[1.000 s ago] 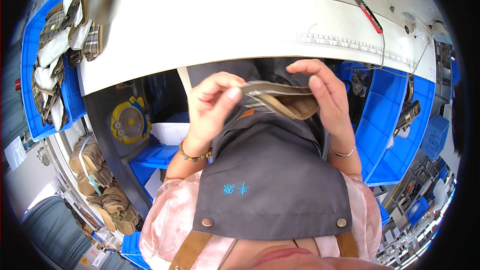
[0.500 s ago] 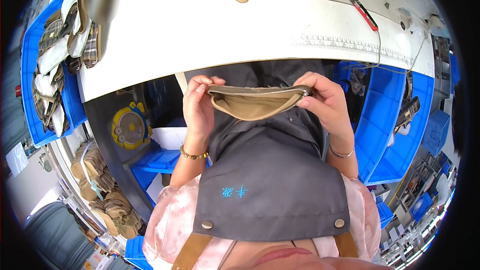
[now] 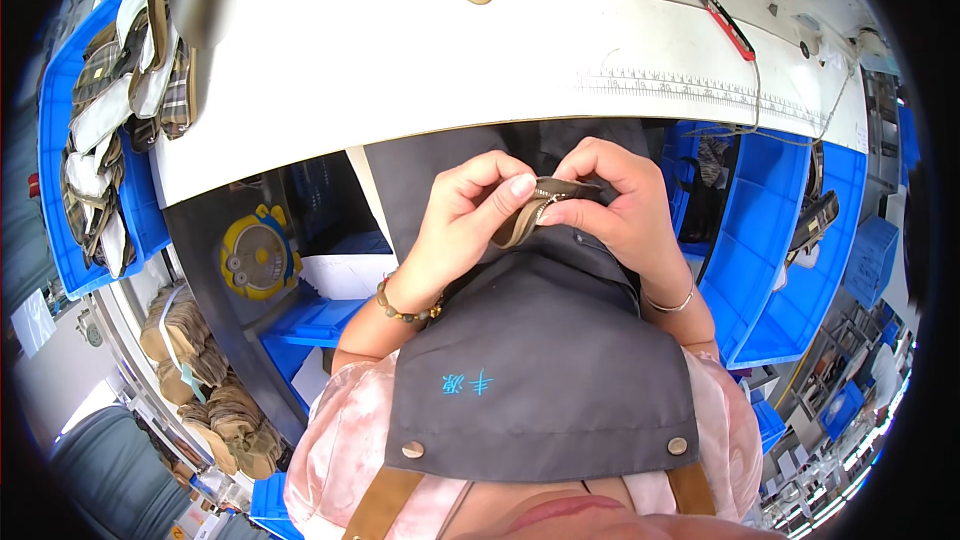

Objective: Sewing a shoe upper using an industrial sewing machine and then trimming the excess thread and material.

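Between my hands is a small brown zippered pouch (image 3: 518,226), held over my dark apron just below the table's front edge. My left hand (image 3: 465,208) pinches it from the left, thumb on top near the zipper. From the other side, my right hand (image 3: 622,198) grips the zipper end with thumb and fingers. The pouch is bunched up, and its metal zipper teeth show between my two thumbs. Most of its body is covered by my fingers.
On the white table (image 3: 350,50) lie red-handled thread snips (image 3: 728,25) beside a printed ruler scale (image 3: 690,88). Blue bins stand on both sides; the left bin (image 3: 62,130) overflows with plaid pieces. Bundled brown pieces (image 3: 180,330) sit at the lower left. An open blue bin (image 3: 765,240) is at right.
My left hand has moved right, close to my right hand. The pouch, stretched wide with its mouth open before, is now folded and bunched between my fingers.
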The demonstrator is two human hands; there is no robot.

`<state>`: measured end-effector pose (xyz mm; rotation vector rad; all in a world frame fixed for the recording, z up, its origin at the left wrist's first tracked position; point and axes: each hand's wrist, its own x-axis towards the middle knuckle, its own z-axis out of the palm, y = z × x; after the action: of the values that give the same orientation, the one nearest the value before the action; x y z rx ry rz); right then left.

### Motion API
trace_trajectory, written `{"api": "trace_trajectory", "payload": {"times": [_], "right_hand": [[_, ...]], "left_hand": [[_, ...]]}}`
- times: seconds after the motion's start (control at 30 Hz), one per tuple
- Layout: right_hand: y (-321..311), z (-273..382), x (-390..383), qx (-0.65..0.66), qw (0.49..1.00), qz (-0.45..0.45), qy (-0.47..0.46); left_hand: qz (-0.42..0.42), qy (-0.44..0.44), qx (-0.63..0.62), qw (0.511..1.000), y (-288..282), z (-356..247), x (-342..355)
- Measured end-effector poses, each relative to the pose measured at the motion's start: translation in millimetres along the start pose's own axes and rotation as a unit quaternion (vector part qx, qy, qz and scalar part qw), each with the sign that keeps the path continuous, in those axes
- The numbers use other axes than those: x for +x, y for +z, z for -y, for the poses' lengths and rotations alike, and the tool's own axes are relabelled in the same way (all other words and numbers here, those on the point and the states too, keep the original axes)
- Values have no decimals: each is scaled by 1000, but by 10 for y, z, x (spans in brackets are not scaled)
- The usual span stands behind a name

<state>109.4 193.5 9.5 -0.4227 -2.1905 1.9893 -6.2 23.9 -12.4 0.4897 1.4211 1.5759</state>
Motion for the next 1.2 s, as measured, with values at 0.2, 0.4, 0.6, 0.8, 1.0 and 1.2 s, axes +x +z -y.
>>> {"api": "trace_trajectory", "payload": {"times": [0.2, 0.4, 0.6, 0.8, 1.0, 1.2], "right_hand": [[57, -173, -25, 62, 997, -39, -16], [59, -157, -18, 76, 996, -37, -2], [59, -151, -28, 66, 997, -36, -4], [54, -165, -14, 64, 998, -29, 4], [50, -147, 21, 117, 992, -23, 42], [-85, -69, 119, -6, 999, -39, -25]], "left_hand": [[-39, -31, -161, 986, -18, 74, 21], [-50, -37, -189, 980, -26, 96, 12], [-44, -37, -186, 981, -42, 88, -4], [-27, -45, -155, 986, -72, 33, -11], [-30, -21, -118, 992, -84, -8, 4], [-44, -5, -54, 998, -105, 60, -7]]}}
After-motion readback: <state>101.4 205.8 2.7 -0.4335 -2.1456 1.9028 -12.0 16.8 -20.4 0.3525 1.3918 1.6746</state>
